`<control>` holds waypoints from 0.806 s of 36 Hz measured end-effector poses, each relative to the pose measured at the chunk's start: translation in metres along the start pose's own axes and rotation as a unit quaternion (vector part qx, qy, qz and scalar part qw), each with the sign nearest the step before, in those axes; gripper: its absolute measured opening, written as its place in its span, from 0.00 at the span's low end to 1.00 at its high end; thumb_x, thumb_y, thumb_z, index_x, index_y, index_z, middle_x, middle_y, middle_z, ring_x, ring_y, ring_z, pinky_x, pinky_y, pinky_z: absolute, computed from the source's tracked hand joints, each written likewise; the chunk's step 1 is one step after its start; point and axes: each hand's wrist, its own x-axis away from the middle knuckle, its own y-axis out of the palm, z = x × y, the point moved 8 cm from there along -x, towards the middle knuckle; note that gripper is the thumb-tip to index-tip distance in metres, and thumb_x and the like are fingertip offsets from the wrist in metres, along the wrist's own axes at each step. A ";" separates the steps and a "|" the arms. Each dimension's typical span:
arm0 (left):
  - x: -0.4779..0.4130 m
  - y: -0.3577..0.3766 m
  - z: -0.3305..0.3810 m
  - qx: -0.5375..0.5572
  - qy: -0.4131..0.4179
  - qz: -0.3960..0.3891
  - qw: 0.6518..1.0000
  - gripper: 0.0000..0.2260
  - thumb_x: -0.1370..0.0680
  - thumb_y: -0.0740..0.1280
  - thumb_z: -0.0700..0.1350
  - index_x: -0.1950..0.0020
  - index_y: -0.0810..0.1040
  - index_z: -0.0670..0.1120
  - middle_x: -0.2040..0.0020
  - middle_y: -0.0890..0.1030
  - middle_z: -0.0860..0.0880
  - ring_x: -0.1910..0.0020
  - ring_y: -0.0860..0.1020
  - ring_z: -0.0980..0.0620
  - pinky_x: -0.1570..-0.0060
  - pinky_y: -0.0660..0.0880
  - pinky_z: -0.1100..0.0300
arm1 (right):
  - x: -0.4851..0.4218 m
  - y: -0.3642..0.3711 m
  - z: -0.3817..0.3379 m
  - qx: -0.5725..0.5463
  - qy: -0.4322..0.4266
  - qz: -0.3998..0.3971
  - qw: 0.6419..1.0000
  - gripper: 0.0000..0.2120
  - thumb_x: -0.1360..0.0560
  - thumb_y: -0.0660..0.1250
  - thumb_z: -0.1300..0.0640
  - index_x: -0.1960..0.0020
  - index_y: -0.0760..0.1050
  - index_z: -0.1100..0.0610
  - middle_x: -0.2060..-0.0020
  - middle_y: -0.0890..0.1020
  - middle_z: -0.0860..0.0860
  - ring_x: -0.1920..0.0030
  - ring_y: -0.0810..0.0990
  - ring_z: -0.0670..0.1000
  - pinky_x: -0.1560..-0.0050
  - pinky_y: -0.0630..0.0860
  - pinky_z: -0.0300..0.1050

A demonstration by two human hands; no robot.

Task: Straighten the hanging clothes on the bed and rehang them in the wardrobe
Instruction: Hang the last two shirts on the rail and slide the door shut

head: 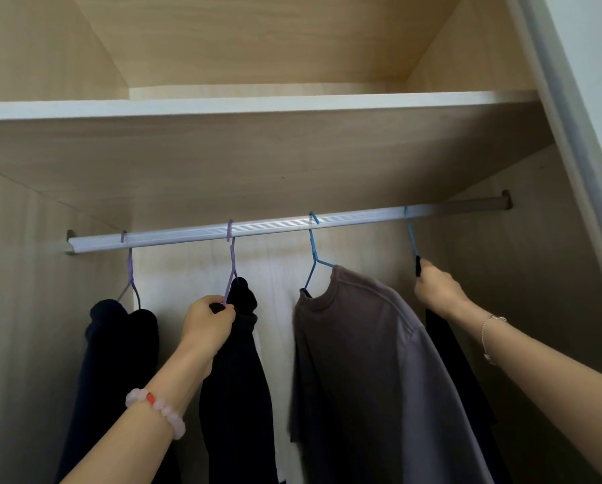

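Observation:
A silver rail (275, 228) crosses the wardrobe with several hangers on it. At the far left a dark navy garment (118, 361) hangs on a purple hanger (130, 274). My left hand (207, 323) grips the shoulder of a second dark garment (236, 379) at the base of its purple hanger (231, 260). A grey-brown T-shirt (372, 372) hangs on a blue hanger (312, 246) in the middle. My right hand (435, 289) is closed on the neck of the rightmost blue hanger (411, 232), which carries a black garment (456, 372).
A wooden shelf (257, 106) sits just above the rail. The wardrobe's side walls (9, 309) close in left and right, and its white door frame (578, 134) runs down the right side. A white garment (278, 344) shows behind the dark ones.

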 end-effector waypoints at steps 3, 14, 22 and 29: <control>0.001 0.000 0.000 0.010 0.007 -0.008 1.000 0.12 0.16 0.62 0.33 0.34 0.76 0.42 0.48 0.80 0.42 0.46 0.78 0.42 0.34 0.77 0.47 | -0.004 -0.001 0.005 -0.021 -0.022 0.005 1.000 0.22 0.24 0.53 0.66 0.30 0.62 0.62 0.38 0.74 0.65 0.39 0.74 0.66 0.41 0.71 0.52; 0.002 0.001 0.000 0.007 0.009 0.003 1.000 0.10 0.17 0.61 0.31 0.44 0.74 0.45 0.59 0.77 0.50 0.48 0.77 0.43 0.43 0.75 0.52 | 0.041 -0.044 -0.064 -0.240 -0.113 0.033 0.964 0.24 0.23 0.62 0.50 0.30 0.66 0.58 0.31 0.71 0.53 0.31 0.69 0.52 0.36 0.64 0.43; 0.002 0.006 0.000 0.010 0.009 0.006 1.000 0.14 0.16 0.59 0.32 0.32 0.74 0.40 0.59 0.74 0.49 0.47 0.75 0.43 0.46 0.73 0.54 | 0.061 0.019 -0.087 -0.224 -0.010 -0.223 0.949 0.23 0.29 0.58 0.71 0.35 0.72 0.64 0.40 0.77 0.63 0.43 0.78 0.62 0.42 0.77 0.56; 0.000 0.003 0.001 0.007 0.010 0.009 1.000 0.08 0.16 0.59 0.32 0.45 0.72 0.44 0.60 0.75 0.47 0.48 0.76 0.42 0.45 0.74 0.54 | 0.059 0.025 -0.077 -0.263 0.001 -0.218 0.940 0.21 0.30 0.52 0.76 0.44 0.76 0.70 0.57 0.80 0.63 0.62 0.78 0.59 0.55 0.78 0.50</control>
